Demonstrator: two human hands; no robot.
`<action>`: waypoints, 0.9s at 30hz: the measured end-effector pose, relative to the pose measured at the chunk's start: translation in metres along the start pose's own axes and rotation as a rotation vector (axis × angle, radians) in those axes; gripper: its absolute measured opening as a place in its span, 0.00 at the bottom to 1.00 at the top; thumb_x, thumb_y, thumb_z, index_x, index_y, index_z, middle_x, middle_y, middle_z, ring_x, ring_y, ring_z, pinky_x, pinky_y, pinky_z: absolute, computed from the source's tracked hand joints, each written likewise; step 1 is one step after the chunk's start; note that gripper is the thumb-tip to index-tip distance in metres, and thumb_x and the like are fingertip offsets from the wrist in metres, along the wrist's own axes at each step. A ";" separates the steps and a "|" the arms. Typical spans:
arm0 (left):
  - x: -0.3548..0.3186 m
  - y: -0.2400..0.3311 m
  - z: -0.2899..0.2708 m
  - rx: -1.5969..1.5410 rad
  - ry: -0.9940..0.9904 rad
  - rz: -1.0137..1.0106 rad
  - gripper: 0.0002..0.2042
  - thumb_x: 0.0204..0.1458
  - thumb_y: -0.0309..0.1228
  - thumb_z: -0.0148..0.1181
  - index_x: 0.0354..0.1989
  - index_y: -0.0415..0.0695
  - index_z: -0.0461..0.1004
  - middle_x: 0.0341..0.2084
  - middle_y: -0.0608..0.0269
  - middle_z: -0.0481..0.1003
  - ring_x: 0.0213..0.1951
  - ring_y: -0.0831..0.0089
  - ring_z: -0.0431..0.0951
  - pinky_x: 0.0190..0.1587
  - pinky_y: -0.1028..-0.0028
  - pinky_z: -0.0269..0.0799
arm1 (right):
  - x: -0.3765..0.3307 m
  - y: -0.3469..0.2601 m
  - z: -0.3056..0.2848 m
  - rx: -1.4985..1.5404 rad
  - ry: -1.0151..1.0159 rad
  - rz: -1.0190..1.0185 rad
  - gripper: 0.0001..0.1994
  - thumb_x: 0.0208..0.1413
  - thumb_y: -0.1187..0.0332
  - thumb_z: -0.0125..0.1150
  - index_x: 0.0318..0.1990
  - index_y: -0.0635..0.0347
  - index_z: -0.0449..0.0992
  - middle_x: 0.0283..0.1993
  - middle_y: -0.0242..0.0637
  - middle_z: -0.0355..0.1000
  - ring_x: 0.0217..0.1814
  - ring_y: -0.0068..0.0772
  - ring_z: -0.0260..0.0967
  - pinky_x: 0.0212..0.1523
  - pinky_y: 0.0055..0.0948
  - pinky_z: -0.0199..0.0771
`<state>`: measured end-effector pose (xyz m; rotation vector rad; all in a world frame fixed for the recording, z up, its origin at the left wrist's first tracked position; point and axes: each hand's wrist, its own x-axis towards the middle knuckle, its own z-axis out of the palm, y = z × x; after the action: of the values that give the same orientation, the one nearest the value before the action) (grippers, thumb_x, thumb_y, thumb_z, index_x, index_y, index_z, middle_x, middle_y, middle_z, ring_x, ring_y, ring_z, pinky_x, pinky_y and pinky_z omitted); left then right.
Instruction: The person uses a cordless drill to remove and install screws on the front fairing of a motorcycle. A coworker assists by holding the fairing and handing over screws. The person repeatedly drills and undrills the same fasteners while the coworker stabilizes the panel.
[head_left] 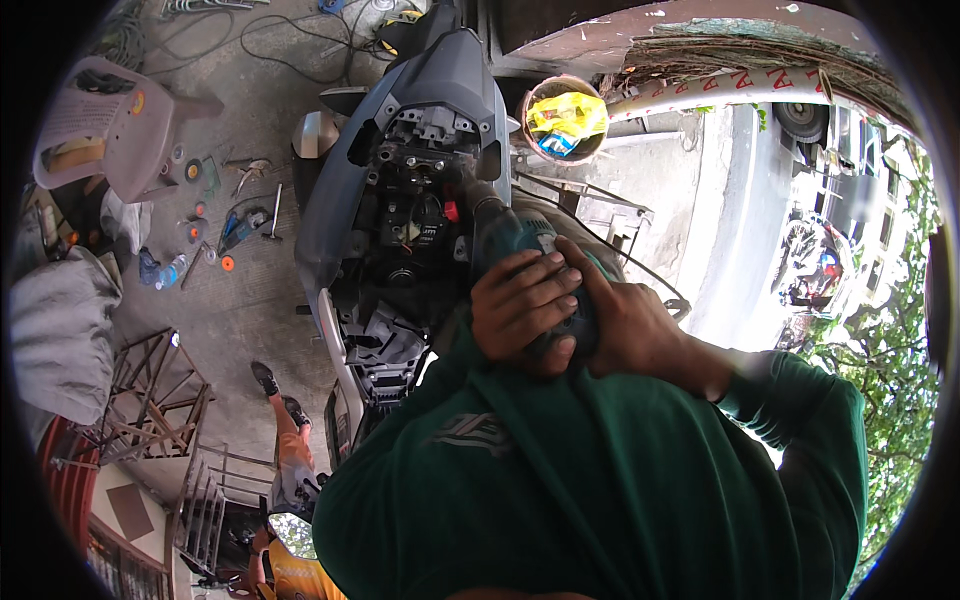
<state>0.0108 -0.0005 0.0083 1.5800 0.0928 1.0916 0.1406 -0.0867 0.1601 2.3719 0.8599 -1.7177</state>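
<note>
Both hands are wrapped around a teal drill, held right up against the chest. Left hand is closed over the back of the body, fingers across the top; right hand clamps the other side, so the grip is shut on it from both sides. The drill sticks out forward past the fingers, nose pointing into the open frame of a stripped grey scooter. Bucket with yellow stuff sits just beyond.
</note>
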 end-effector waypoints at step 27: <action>0.003 -0.005 -0.001 -0.021 0.000 -0.006 0.16 0.55 0.40 0.63 0.40 0.37 0.82 0.44 0.45 0.86 0.48 0.47 0.88 0.56 0.50 0.81 | 0.001 -0.006 -0.015 -0.036 -0.057 0.030 0.66 0.40 0.62 0.77 0.84 0.52 0.35 0.42 0.65 0.81 0.44 0.71 0.81 0.50 0.59 0.83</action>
<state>0.0142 0.0038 0.0057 1.5602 0.0850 1.0846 0.1503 -0.0758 0.1659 2.2897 0.8353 -1.7346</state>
